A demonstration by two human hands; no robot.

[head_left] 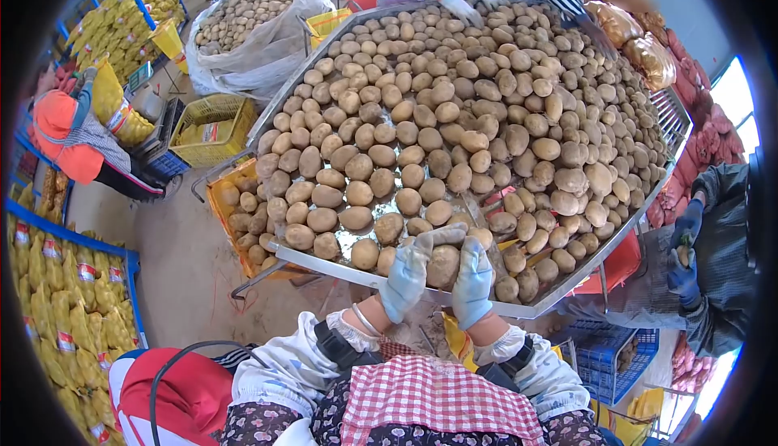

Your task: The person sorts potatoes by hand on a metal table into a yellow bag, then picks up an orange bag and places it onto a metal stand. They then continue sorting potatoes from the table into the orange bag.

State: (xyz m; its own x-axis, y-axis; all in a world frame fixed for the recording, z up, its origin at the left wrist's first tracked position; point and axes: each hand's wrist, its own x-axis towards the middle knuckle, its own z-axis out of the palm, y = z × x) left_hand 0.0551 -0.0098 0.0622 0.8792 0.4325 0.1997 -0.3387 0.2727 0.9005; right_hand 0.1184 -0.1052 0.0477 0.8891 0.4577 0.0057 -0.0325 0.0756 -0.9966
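Note:
A broad metal sorting table (pixel 328 265) carries a thick layer of brown potatoes (pixel 381 154). At its near edge, my left hand (pixel 407 277), in a light blue and grey glove, curls its fingers over the far side of a large potato (pixel 442 267). My right hand (pixel 472 285), gloved alike, presses against the same potato from the right. Both hands appear closed around it. Part of its surface is hidden by the glove fingers. Other loose potatoes lie close beyond my fingertips.
A yellow crate (pixel 227 227) of potatoes stands under the table's left side. Across the table are a co-worker's gloved hands (pixel 470 7); another person's blue gloves (pixel 686 251) are at right. A blue crate (pixel 604 357) sits lower right. Filled yellow sacks (pixel 73 308) are stacked left.

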